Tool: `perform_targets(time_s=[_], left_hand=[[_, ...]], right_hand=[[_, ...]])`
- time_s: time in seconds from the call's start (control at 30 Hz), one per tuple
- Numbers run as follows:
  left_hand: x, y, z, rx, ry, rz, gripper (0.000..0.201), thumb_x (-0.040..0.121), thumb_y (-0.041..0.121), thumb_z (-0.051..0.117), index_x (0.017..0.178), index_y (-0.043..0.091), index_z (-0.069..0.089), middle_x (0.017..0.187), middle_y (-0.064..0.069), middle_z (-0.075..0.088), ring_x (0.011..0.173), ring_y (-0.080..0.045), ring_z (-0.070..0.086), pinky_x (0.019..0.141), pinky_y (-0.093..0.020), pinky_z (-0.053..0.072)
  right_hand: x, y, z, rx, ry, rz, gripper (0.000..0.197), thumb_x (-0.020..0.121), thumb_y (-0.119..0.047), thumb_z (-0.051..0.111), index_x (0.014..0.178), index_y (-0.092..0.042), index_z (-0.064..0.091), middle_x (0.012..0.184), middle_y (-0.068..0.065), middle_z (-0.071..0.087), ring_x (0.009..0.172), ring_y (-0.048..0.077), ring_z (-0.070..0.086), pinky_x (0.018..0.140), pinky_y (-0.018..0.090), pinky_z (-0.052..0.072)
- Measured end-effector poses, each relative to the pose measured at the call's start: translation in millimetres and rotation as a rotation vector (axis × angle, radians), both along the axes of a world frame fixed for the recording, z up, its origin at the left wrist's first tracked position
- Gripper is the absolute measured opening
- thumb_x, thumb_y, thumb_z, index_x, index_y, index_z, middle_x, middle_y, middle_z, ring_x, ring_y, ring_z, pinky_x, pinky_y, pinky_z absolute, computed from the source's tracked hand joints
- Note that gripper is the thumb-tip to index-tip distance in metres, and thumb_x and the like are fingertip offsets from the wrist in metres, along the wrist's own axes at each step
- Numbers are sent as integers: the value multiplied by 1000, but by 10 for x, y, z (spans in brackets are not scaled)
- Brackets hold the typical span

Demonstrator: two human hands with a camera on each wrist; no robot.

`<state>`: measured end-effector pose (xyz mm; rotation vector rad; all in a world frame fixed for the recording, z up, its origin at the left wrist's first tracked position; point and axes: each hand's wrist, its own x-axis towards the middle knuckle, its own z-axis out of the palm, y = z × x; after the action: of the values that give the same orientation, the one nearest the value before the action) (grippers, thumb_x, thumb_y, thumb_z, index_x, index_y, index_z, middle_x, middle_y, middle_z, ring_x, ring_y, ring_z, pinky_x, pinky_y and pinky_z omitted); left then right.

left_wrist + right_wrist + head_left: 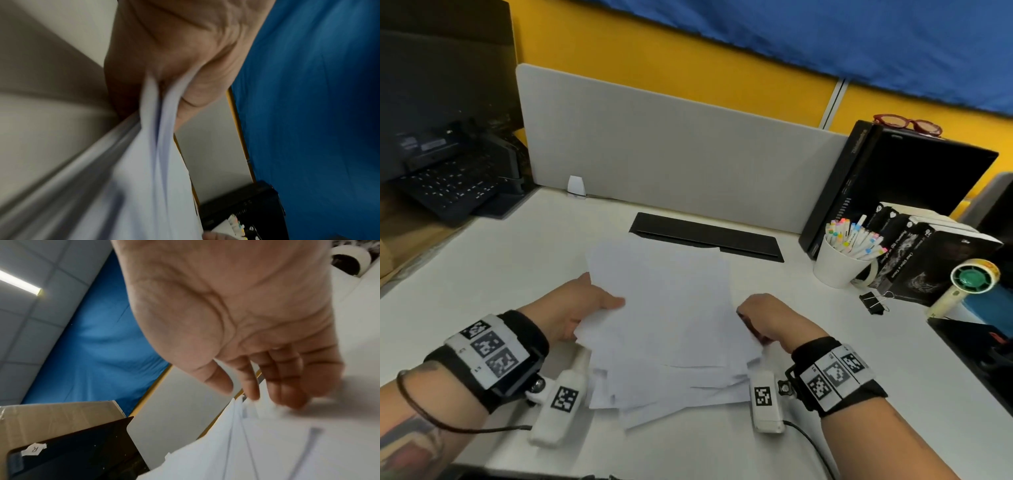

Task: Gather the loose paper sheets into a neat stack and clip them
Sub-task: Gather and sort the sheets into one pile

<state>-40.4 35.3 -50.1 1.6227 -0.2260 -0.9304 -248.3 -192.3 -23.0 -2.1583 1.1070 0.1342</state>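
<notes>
**Both hands on the sheets, clip untouched**

We're gripping the loose paper sheets (664, 308) mid-bench (482, 267): left hand (575, 305) is pinching their 9 o'clock edge, thumb on top; right hand (767, 318) is curling round the 3 o'clock edge. Sheets are lying fanned, uneven. Binder clip (873, 303) is sitting at 3 o'clock, beside the pen mug (839, 267).

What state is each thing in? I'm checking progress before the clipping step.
sheets: fanned, uneven, lifted at the left edge
left hand: grips the sheets' left edge
right hand: fingers at the sheets' right edge
binder clip: unused, on the desk
mug: upright, full of markers
</notes>
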Motion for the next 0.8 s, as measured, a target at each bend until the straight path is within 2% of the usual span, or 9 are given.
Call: perform_targets(time_s=[0.1,0.17,0.23,0.3,0.33,0.43,0.57,0.7,0.8], left_hand=[[-61,-40,-10,-37,-62,135,91,83,-9,75,154,18,26,108,-7,60,97,-35,63,75,-46,57],[-76,-40,26,-111,-41,116,88,82,-9,75,153,20,31,113,-9,65,96,-35,68,71,-45,58],[-95,-30,104,-181,-64,42,69,84,-6,73,144,20,48,120,-10,72,100,-36,73,77,-45,60],[-115,-16,193,-264,-137,-30,56,86,-2,72,135,23,58,123,-7,74,107,-33,73,89,-48,57],[-122,-1,238,-311,-163,-65,55,86,0,74,133,23,59,124,-6,74,110,-33,72,94,-49,56],[-175,24,386,-416,-214,-156,67,72,16,88,133,20,60,123,-7,75,112,-32,71,88,-42,61],[-312,-5,644,-490,-453,-156,56,76,9,78,130,13,64,120,-5,76,112,-25,72,89,-37,61],[-401,4,947,-496,-677,-155,60,82,23,76,139,23,57,127,8,72,116,-10,68,97,-33,57],[-459,13,1150,-473,-753,-235,56,86,24,76,138,28,56,125,15,71,115,-2,67,96,-26,57]], right_hand=[[61,-51,-84,109,-230,-183,25,99,-26,54,108,-4,59,99,14,59,87,28,59,80,40,53],[51,-28,-89,258,-329,-245,44,94,-44,64,114,-7,55,108,10,61,99,27,63,82,37,55],[21,-29,-74,337,-433,-249,56,82,-53,75,109,-8,54,102,4,61,92,21,62,74,32,51],[-28,-8,-29,425,-610,-210,50,77,-40,84,108,-8,59,98,3,70,86,18,66,71,28,49],[-52,5,-2,495,-724,-195,47,78,-28,84,115,-8,63,104,6,74,92,22,71,75,29,53],[-112,75,203,625,-1021,-160,53,71,-4,81,122,-2,66,115,16,73,107,33,71,84,39,59],[-136,203,591,453,-1172,-21,49,67,-4,81,115,-10,69,113,11,75,105,28,72,84,37,59],[-189,304,888,205,-1273,19,36,75,-3,82,107,-18,71,103,-6,78,97,12,74,75,22,58],[-224,363,950,175,-1249,34,37,77,-7,80,110,-18,70,102,-8,78,99,11,73,78,22,57]])
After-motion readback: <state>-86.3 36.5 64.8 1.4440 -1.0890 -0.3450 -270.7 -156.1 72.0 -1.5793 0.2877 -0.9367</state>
